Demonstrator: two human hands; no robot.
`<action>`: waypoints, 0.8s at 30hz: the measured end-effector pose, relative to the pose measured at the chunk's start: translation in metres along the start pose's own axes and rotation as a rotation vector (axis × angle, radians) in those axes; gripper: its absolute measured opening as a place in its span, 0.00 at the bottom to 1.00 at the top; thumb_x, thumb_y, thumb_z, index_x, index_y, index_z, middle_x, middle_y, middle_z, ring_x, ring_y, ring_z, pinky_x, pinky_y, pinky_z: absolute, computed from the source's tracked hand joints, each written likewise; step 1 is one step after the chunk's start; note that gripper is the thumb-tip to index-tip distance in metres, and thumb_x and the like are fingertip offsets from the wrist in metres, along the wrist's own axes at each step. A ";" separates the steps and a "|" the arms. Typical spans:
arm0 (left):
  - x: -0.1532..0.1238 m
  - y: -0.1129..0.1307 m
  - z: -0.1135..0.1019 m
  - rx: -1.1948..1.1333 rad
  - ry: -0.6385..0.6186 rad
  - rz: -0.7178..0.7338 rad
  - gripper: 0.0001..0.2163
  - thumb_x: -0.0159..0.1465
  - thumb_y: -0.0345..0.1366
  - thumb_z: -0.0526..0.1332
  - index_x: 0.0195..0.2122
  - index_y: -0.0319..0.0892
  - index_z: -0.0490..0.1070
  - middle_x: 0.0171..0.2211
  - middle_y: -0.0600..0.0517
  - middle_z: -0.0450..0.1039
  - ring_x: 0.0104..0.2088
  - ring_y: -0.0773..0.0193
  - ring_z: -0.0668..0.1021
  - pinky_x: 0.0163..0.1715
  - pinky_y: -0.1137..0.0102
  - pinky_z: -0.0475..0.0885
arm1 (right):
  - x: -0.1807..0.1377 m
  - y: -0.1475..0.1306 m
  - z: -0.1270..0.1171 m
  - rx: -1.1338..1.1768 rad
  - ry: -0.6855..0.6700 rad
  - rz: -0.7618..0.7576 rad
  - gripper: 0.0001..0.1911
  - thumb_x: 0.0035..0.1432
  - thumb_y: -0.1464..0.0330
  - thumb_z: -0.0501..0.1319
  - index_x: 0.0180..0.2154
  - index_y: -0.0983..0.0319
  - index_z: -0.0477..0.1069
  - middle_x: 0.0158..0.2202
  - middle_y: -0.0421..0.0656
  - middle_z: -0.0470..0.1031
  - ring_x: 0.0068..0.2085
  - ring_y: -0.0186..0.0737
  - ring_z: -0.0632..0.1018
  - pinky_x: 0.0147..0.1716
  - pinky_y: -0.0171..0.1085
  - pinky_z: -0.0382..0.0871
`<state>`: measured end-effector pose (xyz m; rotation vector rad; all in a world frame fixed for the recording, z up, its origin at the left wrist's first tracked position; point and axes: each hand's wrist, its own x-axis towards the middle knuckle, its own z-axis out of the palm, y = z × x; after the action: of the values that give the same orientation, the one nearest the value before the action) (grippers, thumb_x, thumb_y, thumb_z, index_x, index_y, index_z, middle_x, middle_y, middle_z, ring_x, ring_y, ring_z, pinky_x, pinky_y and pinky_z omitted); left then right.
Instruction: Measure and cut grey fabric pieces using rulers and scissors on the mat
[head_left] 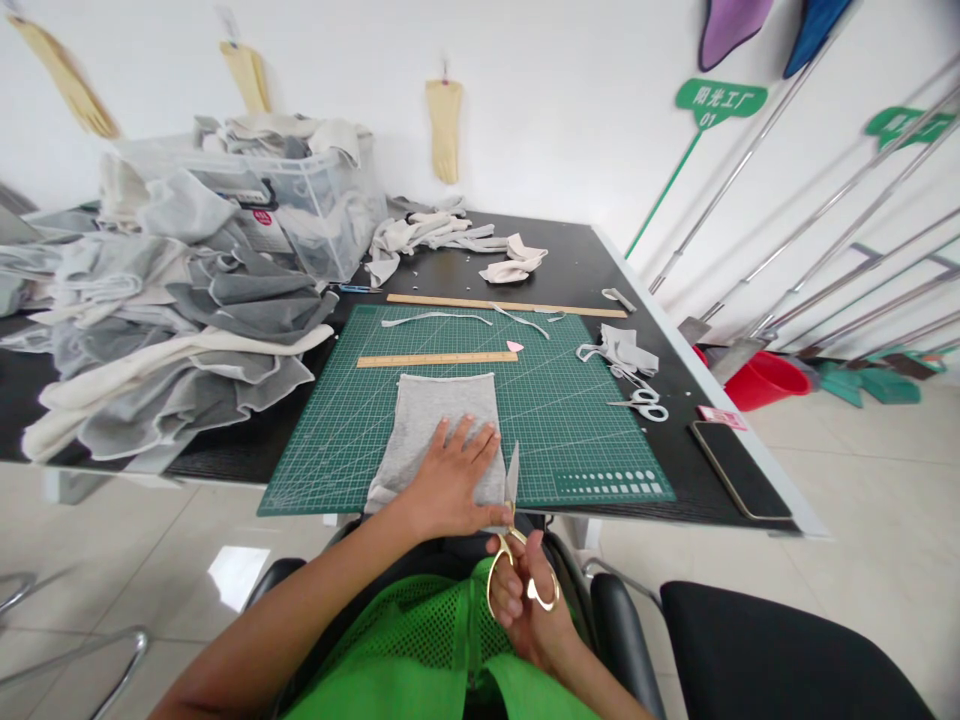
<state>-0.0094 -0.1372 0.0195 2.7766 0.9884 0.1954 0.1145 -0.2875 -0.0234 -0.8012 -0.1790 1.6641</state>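
Note:
A light grey piece of fabric (442,410) lies on the green cutting mat (322,440), close to its front edge. My left hand (457,480) rests flat on it with the fingers spread. Gold-handled scissors (512,480) are held in my right hand (529,600), thumb and fingers in the loops. Their blades point away from me along the fabric's right edge. Beyond the fabric lie a wooden ruler (435,359), a small pink piece (514,346) and thin fabric strips (435,317).
A big pile of grey cloth (187,320) and a clear plastic bin (322,200) fill the table's left. A longer wooden ruler (502,305) lies behind the mat. White-handled scissors (646,404), fabric scraps (630,352) and a phone (739,470) are at right. A black chair (780,650) stands beside me.

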 end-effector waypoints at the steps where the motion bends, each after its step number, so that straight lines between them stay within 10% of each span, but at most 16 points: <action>1: 0.000 0.000 0.000 0.000 0.000 -0.001 0.50 0.59 0.74 0.45 0.72 0.41 0.50 0.73 0.46 0.47 0.73 0.39 0.45 0.69 0.42 0.34 | 0.000 -0.001 0.000 -0.013 0.002 0.002 0.31 0.56 0.41 0.63 0.35 0.65 0.76 0.16 0.29 0.56 0.15 0.25 0.52 0.14 0.28 0.51; 24: -0.001 -0.001 0.003 0.009 0.002 0.002 0.51 0.58 0.74 0.48 0.73 0.41 0.48 0.73 0.45 0.46 0.73 0.39 0.45 0.69 0.41 0.34 | -0.010 -0.016 0.009 -0.167 0.093 0.071 0.32 0.52 0.41 0.67 0.36 0.65 0.74 0.18 0.29 0.54 0.17 0.23 0.52 0.16 0.27 0.49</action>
<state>-0.0104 -0.1374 0.0164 2.7856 0.9897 0.1941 0.1222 -0.2899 -0.0043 -1.0195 -0.2292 1.6899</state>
